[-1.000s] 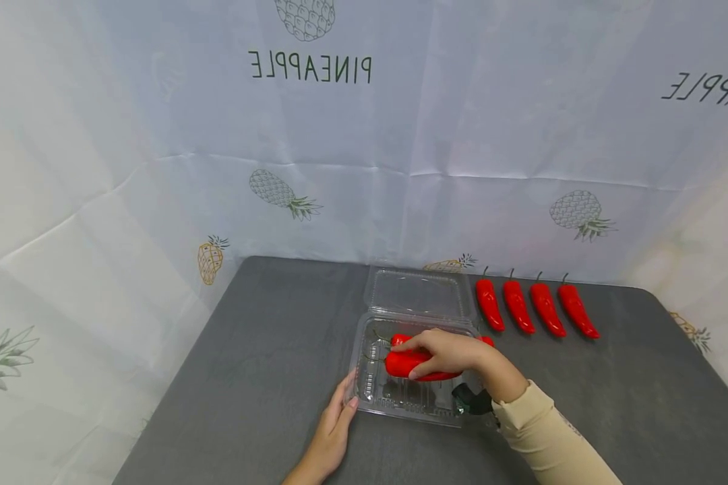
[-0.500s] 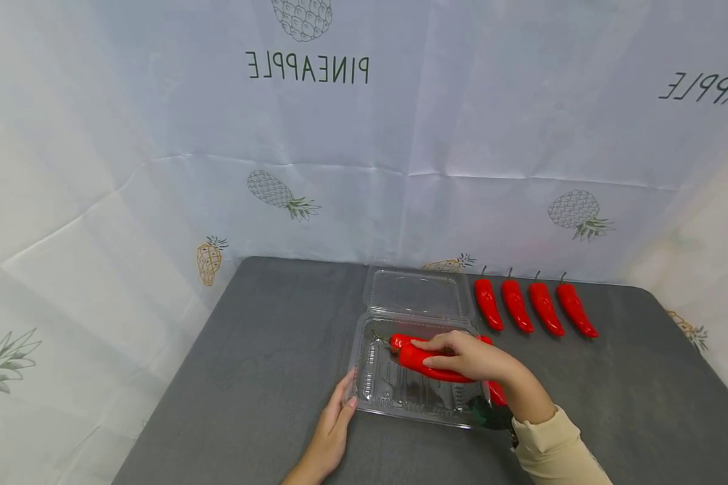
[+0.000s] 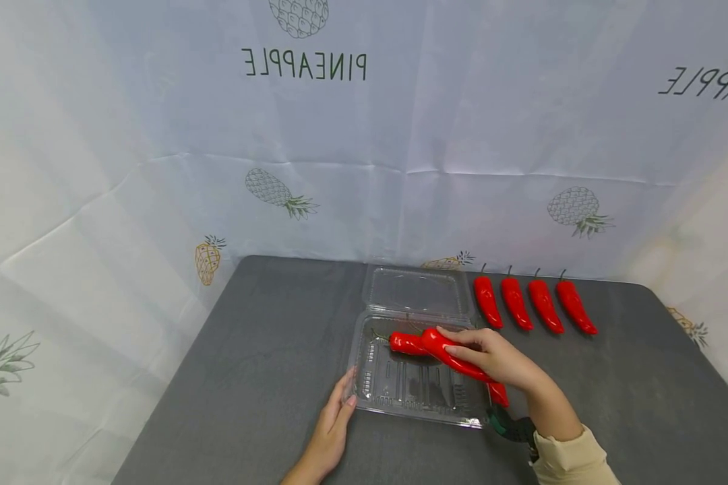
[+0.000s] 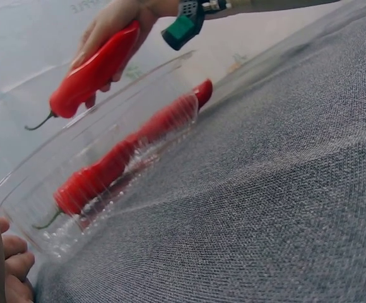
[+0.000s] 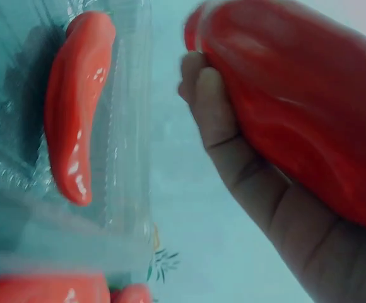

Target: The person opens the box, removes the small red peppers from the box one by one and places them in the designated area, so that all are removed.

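Note:
My right hand (image 3: 491, 353) grips a red chili pepper (image 3: 455, 357) over the hinged clear plastic container (image 3: 373, 414). The held pepper slants with its stem end up and to the left; in the left wrist view this pepper (image 4: 94, 72) hangs above the container's rim. Another red chili pepper (image 3: 405, 343) lies inside the container along its back side, its stem pointing left. The held pepper and hand cover its other end in the head view. With thumb and fingers, my left hand (image 3: 329, 428) holds the container's front left corner.
Several red chili peppers, such as this rightmost pepper (image 3: 575, 306), stand in a row at the back right of the grey table (image 3: 267, 337). One more pepper (image 3: 499, 394) shows just right of the container. The container's lid (image 3: 418, 291) is folded back toward the printed curtain (image 3: 400, 135).
My right hand has moved right, carrying the pepper. The pepper has turned from nearly level to a slant. My left hand stays at the container's corner.

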Action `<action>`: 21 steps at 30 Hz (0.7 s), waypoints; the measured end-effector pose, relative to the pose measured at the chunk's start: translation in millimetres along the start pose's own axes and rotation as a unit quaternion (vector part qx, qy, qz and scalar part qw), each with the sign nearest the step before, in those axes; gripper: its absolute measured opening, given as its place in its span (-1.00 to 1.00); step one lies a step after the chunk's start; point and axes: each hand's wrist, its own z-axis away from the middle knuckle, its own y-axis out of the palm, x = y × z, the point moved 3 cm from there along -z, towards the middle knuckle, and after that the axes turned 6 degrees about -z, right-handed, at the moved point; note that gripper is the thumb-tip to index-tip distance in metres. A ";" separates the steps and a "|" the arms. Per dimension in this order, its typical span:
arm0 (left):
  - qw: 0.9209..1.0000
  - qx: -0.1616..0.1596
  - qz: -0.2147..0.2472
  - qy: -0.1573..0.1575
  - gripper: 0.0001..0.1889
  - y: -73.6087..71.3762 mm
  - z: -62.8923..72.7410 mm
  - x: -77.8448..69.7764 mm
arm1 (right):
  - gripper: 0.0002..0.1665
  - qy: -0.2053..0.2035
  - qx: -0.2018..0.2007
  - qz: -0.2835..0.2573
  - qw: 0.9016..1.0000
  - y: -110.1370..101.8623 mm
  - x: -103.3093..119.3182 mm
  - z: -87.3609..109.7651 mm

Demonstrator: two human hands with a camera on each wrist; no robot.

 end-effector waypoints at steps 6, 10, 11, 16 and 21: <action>1.000 -0.003 -0.004 0.007 -0.54 -0.1 0.5 -0.7 | -0.42 0.034 -0.073 -0.058 0.995 -5.1 -13.7 11.6; 1.000 -0.005 -0.008 0.008 -0.54 -0.1 0.1 -1.1 | -0.40 0.062 -0.122 -0.097 0.986 -6.8 -23.5 19.7; 1.000 -0.005 -0.008 0.006 -0.54 -0.1 0.0 -1.1 | -0.40 0.069 -0.136 -0.100 0.983 -7.5 -25.2 22.0; 1.000 -0.003 -0.004 0.004 -0.54 0.3 0.3 -1.2 | -0.40 0.104 -0.194 -0.098 0.971 -10.7 -33.7 33.8; 1.000 0.000 0.003 0.006 -0.53 0.6 0.2 -1.7 | -0.40 0.125 -0.238 -0.086 0.959 -14.8 -46.0 42.5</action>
